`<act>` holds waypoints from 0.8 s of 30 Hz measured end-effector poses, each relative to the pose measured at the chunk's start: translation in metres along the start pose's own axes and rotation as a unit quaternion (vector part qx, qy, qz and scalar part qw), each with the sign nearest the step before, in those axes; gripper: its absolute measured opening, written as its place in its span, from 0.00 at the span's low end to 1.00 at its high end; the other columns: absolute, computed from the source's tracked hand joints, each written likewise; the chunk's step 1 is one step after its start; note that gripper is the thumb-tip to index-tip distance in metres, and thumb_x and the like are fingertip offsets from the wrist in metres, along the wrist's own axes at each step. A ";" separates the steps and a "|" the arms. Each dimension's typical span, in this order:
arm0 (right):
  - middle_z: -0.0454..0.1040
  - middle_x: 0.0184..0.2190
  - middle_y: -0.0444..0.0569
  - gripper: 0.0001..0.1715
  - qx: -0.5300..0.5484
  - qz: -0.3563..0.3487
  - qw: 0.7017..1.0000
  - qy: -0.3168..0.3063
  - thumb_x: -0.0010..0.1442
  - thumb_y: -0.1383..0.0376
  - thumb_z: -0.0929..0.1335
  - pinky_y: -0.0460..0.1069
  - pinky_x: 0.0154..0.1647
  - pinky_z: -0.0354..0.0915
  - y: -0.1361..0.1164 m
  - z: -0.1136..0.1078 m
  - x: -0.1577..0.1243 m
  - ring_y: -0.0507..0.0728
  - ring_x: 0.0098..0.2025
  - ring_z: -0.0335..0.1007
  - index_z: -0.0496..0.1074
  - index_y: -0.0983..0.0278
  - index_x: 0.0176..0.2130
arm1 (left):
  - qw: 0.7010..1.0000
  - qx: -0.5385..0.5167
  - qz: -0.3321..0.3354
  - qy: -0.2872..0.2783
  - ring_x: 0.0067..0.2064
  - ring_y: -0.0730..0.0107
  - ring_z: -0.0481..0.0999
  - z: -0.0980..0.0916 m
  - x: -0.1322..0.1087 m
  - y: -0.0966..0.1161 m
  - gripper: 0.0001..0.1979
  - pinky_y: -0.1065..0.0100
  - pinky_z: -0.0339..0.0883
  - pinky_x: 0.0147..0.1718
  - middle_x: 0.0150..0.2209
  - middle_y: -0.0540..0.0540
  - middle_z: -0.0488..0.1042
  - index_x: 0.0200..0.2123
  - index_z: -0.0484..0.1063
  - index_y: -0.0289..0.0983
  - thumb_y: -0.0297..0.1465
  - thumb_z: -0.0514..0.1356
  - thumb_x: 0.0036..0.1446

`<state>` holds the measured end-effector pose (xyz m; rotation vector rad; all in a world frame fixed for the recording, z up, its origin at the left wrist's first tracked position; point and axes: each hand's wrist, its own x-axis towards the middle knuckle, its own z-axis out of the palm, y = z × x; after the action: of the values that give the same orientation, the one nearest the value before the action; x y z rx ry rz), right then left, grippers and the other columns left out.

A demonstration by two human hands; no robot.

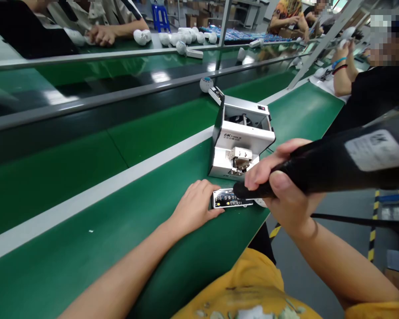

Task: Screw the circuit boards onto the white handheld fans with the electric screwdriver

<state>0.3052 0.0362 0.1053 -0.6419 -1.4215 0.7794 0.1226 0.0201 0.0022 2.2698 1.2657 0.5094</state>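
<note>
Green bench (96, 248) set diagonally, white stripe along its length. Black electric screwdriver (346, 164) lying nearly level, nose over the circuit board (231, 198). White screw feeder (241, 141) upright on the bench, just behind the board. Right hand (286, 190) clenched round the screwdriver's front end. Left hand (194, 206) flat and unclenched, fingertips pressed against the board's left end. Board flat at the bench's near edge, between both hands. White rounded parts (186, 37) far off, beside co-workers' arms.
</note>
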 end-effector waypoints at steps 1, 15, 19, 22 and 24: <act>0.73 0.25 0.38 0.14 -0.004 0.000 1.000 -0.002 0.62 0.59 0.73 0.53 0.24 0.69 -0.002 -0.001 -0.001 0.54 0.20 0.69 0.68 0.56 0.46 | 1.000 -0.001 -0.001 0.001 0.49 0.52 0.73 0.000 0.000 0.000 0.24 0.52 0.68 0.49 0.46 0.43 0.74 0.51 0.68 0.38 0.35 0.72 0.54; 0.72 0.21 0.39 0.12 0.009 -0.096 0.988 0.124 0.56 0.65 0.75 0.54 0.22 0.68 0.010 0.003 0.037 0.55 0.18 0.67 0.72 0.58 0.40 | 1.000 0.002 0.005 0.002 0.49 0.53 0.74 0.001 0.000 -0.001 0.23 0.54 0.69 0.48 0.46 0.44 0.74 0.50 0.67 0.40 0.35 0.72 0.55; 0.72 0.21 0.39 0.12 0.010 -0.060 0.994 0.094 0.57 0.67 0.74 0.55 0.23 0.68 0.005 0.002 0.034 0.56 0.19 0.68 0.70 0.60 0.41 | 1.000 0.003 0.006 -0.001 0.49 0.53 0.74 0.000 0.000 -0.001 0.23 0.53 0.69 0.48 0.47 0.43 0.74 0.50 0.67 0.39 0.36 0.71 0.55; 0.72 0.23 0.39 0.13 0.017 -0.002 0.999 0.040 0.60 0.66 0.73 0.54 0.25 0.69 -0.003 0.001 0.019 0.55 0.20 0.68 0.69 0.59 0.44 | 1.000 0.004 0.005 -0.001 0.49 0.53 0.73 0.000 0.000 0.000 0.24 0.53 0.69 0.48 0.46 0.43 0.74 0.50 0.67 0.39 0.36 0.72 0.55; 0.73 0.25 0.39 0.13 0.032 0.030 0.999 0.005 0.62 0.65 0.73 0.54 0.25 0.69 -0.007 0.002 0.005 0.54 0.21 0.69 0.68 0.59 0.46 | 1.000 0.006 0.003 -0.002 0.49 0.53 0.74 0.000 0.001 0.001 0.24 0.54 0.69 0.48 0.46 0.44 0.74 0.50 0.67 0.39 0.36 0.72 0.54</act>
<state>0.3038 0.0357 0.1137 -0.6399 -1.3678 0.8636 0.1236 0.0206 0.0026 2.2851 1.2640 0.5013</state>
